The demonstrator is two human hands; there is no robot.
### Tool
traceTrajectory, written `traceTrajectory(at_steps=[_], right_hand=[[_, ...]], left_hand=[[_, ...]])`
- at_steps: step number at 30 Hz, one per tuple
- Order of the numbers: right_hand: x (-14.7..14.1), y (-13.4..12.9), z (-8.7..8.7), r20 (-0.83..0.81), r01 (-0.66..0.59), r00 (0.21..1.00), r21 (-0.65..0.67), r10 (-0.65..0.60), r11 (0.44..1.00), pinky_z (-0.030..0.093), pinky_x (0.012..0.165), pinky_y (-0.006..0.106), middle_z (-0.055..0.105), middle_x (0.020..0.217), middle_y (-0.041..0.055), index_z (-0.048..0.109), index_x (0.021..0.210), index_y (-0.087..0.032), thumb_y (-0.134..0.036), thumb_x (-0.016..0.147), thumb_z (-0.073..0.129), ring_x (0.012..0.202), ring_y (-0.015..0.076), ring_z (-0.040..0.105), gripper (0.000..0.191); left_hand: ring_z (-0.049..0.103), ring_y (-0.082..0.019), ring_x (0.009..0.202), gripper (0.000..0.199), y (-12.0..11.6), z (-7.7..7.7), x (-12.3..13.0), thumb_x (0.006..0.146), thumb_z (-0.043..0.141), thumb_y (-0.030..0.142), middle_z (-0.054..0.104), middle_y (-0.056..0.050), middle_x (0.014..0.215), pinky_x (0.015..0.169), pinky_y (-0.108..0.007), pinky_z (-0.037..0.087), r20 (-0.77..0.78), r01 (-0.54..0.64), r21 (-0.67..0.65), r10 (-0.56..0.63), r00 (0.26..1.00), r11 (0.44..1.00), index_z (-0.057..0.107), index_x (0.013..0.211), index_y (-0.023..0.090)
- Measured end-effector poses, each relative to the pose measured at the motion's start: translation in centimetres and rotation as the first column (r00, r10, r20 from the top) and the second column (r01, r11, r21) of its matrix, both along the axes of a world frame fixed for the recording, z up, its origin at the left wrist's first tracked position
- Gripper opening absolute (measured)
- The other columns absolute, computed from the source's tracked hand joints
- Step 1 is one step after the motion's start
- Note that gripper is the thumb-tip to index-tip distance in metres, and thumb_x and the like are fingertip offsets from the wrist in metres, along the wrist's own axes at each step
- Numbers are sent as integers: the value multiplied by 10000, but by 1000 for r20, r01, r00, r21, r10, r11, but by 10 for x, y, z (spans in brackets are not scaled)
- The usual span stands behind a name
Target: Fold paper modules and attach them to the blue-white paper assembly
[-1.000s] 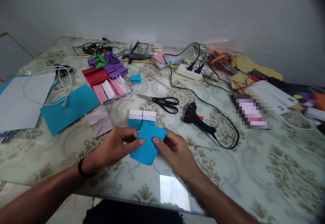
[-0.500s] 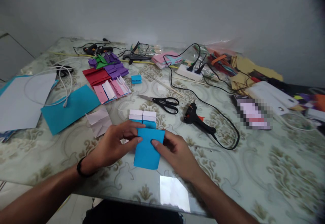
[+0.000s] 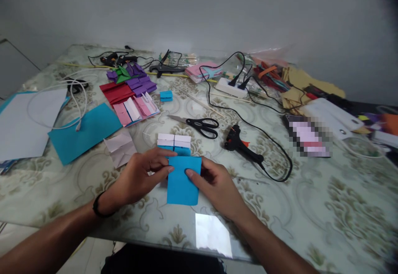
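A blue piece of paper (image 3: 183, 189) is held upright between my two hands near the front of the table. My left hand (image 3: 148, 174) pinches its upper left edge between thumb and fingers. My right hand (image 3: 217, 185) grips the right edge, thumb on the near face and fingers behind. Just beyond lies a folded white-and-blue paper piece (image 3: 174, 141), its near part hidden by the held paper. Black-handled scissors (image 3: 202, 125) lie past it, and a black glue gun (image 3: 244, 145) rests to the right.
Left are a crumpled pale paper (image 3: 120, 149), a blue sheet (image 3: 87, 133), white sheets (image 3: 27, 124) and a white cable (image 3: 83, 108). Folded coloured papers (image 3: 133, 100) lie behind. A power strip (image 3: 231, 87), a black cord (image 3: 261, 129) and a phone (image 3: 306, 135) are to the right.
The blue paper has turned slightly, from leaning a little to standing nearly straight. Both hands keep their hold on it, almost in the same place.
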State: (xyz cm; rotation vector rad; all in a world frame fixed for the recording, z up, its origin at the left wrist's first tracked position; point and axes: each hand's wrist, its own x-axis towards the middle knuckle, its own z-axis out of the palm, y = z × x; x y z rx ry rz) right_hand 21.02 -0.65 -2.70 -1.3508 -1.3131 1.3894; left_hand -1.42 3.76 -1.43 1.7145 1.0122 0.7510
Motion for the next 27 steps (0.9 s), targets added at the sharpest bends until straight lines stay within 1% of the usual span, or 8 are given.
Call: traceTrajectory(at_steps=[3,9,14,18,21,24,25,27], right_hand=[[1,1,0,-18,21,1000,21,-20,1000,442,609,271,589,723,-1,636,820,-202,-579,929,691,668,158,524,396],[2,5,0,-30,81,996,29,-80,996,307,528,253,382,599,-53,478,651,-216,-633,914,692,573,117,340,537],[2,6,3,-41,95,995,37,-94,995,315,527,256,433,619,-41,553,710,-214,-651,915,678,581,127,376,498],[4,6,6,-42,108,993,51,-106,993,336,547,263,460,617,-30,553,678,-213,-633,923,675,593,134,404,502],[5,7,7,-43,87,995,37,-86,995,325,541,264,443,614,-36,544,683,-216,-648,925,668,584,131,389,510],[7,7,6,-47,4,999,-4,-4,1000,317,538,265,434,606,-38,526,667,-214,-681,926,651,578,128,386,548],[8,7,5,-46,-29,999,-19,28,999,314,539,267,445,600,-35,529,655,-210,-687,924,648,577,128,392,561],[8,8,2,-38,-72,997,-40,70,997,311,545,274,472,589,-26,548,636,-201,-692,924,646,574,129,402,577]], left_hand=[[666,-125,646,237,0,1,0,950,706,268,743,16,753,566,-207,482,-14,-1,-4,1,1000,1000,712,1175,195],[602,-101,593,154,0,2,0,947,696,254,643,51,658,545,-193,441,-33,5,14,-5,999,1000,715,1085,189],[589,-110,597,111,1,1,2,933,701,289,648,25,687,533,-204,441,0,12,-80,-12,1000,997,709,960,181],[586,-112,596,167,2,4,3,929,693,294,632,15,676,546,-215,461,-14,20,-114,-22,1000,993,684,816,172],[574,-109,575,128,2,4,2,935,690,291,621,30,661,541,-215,457,-3,28,-123,-29,1000,992,718,975,172],[562,-104,569,294,2,2,0,955,682,280,611,47,670,530,-208,432,1,21,-92,-21,1000,996,691,1232,181],[557,-102,562,314,2,1,-1,966,672,281,622,44,681,523,-208,423,-4,19,-76,-19,1000,997,686,1265,185],[583,-105,586,245,3,0,-2,987,654,282,682,13,741,540,-214,435,-23,33,-30,-34,999,999,736,1199,190]])
